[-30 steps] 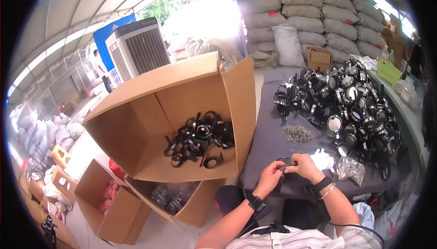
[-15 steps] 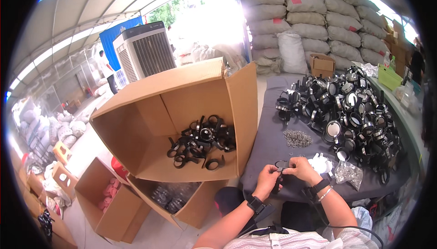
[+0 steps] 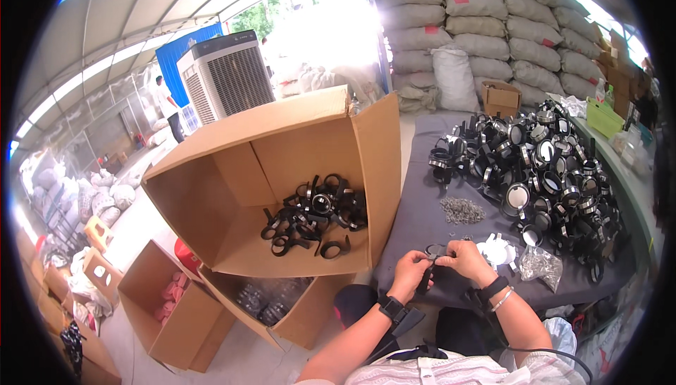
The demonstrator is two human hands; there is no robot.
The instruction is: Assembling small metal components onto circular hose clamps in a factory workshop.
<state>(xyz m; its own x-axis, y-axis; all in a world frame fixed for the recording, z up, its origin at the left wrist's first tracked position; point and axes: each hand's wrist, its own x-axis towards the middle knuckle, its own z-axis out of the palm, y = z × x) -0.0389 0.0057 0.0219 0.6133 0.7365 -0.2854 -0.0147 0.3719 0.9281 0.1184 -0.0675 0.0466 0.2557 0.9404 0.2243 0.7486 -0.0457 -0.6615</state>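
Note:
Near the front edge of the grey-covered table, my left hand (image 3: pixel 410 272) and my right hand (image 3: pixel 462 261) pinch one black ring-shaped part (image 3: pixel 436 250) between them. Its dark stem hangs down by my left fingers, which partly hide it. Just right of my right hand lie several thin white discs (image 3: pixel 497 252). Beside them is a clear plastic bag (image 3: pixel 541 269) of small metal pieces. Beyond my hands is a small heap of metal pieces (image 3: pixel 462 210). A large pile of black ring parts with silver bands (image 3: pixel 546 167) covers the table's right side.
Left of the table, a big cardboard box (image 3: pixel 384 188) lies open toward me, with black ring parts (image 3: pixel 310 216) inside. Lower boxes hold clear plastic items (image 3: pixel 271 300) and pink items (image 3: pixel 171 293). An air cooler (image 3: pixel 229 75), stacked sacks (image 3: pixel 479 26) and a green basket (image 3: pixel 603 118) stand farther off.
The view has shifted slightly. Both my hands stay on the same black ring part, with only small finger movement.

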